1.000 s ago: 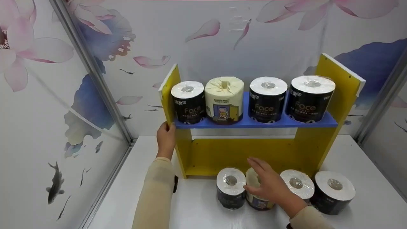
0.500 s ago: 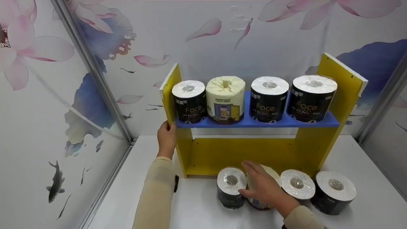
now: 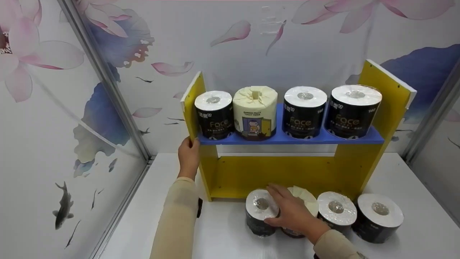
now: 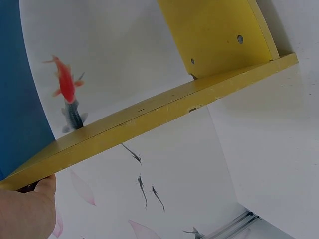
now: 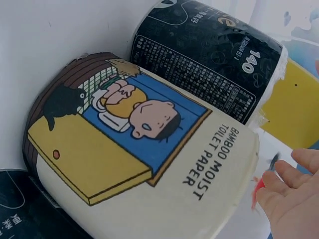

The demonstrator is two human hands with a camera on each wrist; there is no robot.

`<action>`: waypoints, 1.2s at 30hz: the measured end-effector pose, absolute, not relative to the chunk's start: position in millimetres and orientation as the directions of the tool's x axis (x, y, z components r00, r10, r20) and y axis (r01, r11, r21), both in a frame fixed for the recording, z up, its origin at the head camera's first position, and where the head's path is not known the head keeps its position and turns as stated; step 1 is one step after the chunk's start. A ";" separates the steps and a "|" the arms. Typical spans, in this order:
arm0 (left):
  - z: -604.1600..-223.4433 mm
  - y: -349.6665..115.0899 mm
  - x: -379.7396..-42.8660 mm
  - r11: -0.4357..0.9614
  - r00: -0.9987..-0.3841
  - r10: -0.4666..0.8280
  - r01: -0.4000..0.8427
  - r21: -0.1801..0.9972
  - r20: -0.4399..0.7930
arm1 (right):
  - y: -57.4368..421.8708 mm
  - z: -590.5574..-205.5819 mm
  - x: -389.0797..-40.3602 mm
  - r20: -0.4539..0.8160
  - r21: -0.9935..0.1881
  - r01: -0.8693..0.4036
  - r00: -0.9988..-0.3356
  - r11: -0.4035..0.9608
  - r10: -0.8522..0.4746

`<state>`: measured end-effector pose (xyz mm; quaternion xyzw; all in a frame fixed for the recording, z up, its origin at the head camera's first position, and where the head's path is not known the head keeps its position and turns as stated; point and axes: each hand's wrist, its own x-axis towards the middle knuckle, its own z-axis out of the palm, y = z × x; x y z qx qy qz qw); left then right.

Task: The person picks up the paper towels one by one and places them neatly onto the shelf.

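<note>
My left hand holds the left side panel of a yellow shelf unit, just below its blue shelf board. In the left wrist view, the thumb lies by the panel's edge. My right hand, fingers extended, hovers over a black-wrapped toilet roll and a cream toilet roll on the table, holding nothing. The hand partly hides both rolls. The right wrist view shows the cream roll's cartoon print close up, with the relaxed fingers beside its top end.
Two more black-wrapped rolls stand to the right on the white table. Upstairs on the blue board are several rolls: three black and one cream. Printed wall panels enclose the table.
My right hand has drifted left, from above the cream roll toward the leftmost black roll, uncovering more of the cream roll's top. My left hand keeps its place on the panel.
</note>
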<state>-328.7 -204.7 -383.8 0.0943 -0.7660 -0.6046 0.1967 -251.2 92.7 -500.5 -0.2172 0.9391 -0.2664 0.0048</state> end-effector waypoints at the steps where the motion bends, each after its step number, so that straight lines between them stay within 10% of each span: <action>1: -383.8 -204.7 -328.6 0.251 -0.906 -0.380 0.091 0.964 0.185 | 91.7 -501.0 -251.5 0.100 -0.499 -0.402 -0.907 0.768 -0.409; 36: -385.7 -206.0 -331.9 0.265 -0.900 -0.391 0.091 0.960 0.193 | 77.1 -510.2 -264.8 0.016 -0.318 -0.417 -0.900 0.851 -0.435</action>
